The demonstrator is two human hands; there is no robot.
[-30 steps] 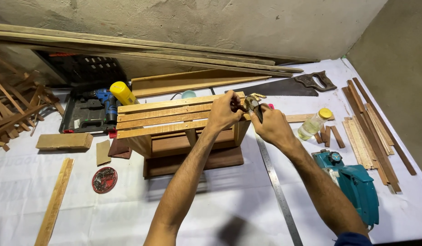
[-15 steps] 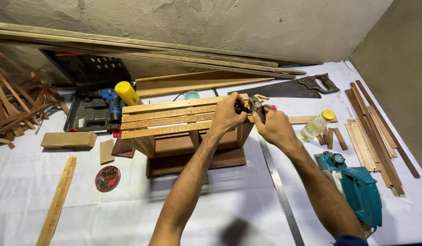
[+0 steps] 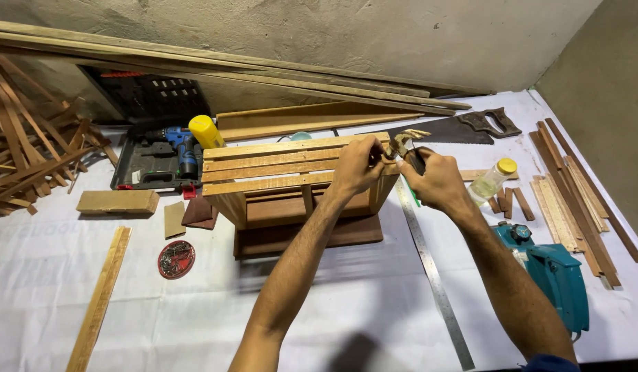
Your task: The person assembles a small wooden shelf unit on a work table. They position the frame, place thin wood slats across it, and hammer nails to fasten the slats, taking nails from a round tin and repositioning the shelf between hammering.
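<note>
In the middle of the frame a wooden crate [image 3: 291, 180] lies on its side on the white counter [image 3: 374, 303], its slats running left to right, so the long axis goes across the picture. The left hand [image 3: 357, 167] presses on the right end of the top slats, probably to keep the crate steady. The right hand [image 3: 436, 180] is closed around a hammer [image 3: 406, 145] (its claw head points to the upper left) at the same corner. A handsaw [image 3: 451, 128] lies behind.
</note>
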